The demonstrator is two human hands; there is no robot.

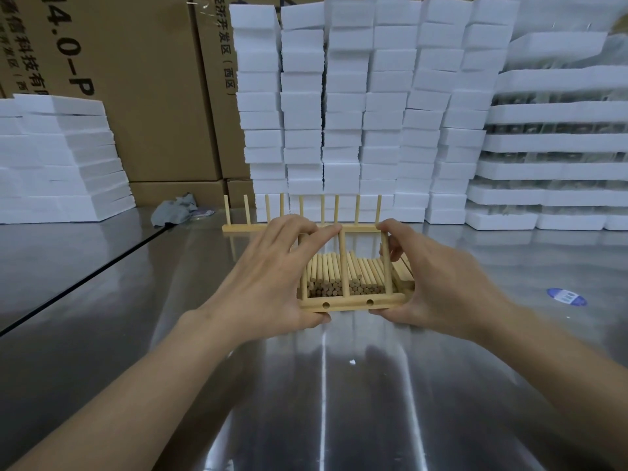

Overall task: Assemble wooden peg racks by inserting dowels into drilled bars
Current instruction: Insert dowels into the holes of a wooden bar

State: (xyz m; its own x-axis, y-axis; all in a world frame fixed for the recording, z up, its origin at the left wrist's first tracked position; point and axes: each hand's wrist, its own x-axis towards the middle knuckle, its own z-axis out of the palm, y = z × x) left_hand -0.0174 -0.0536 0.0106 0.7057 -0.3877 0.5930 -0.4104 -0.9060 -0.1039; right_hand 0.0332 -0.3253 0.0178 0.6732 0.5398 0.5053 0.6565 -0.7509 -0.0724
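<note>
Both hands hold a pale wooden drilled bar (350, 304) just above the steel table, with two side holes facing me. Three dowels (344, 266) stand upright in it. My left hand (272, 280) grips the bar's left end, thumb underneath, fingers reaching over the dowel tops. My right hand (438, 283) grips the right end, its fingers curled round the rightmost dowel. Behind the bar lies a pile of loose dowels (339, 271). Farther back stands a finished peg rack (302, 215) with several upright pegs.
The steel table (323, 385) has a seam at the left. White foam blocks (367, 107) are stacked along the back, with more foam (61, 158) at the left and cardboard boxes (136, 79) behind. A grey rag (173, 209) and a blue sticker (567, 296) lie on the table.
</note>
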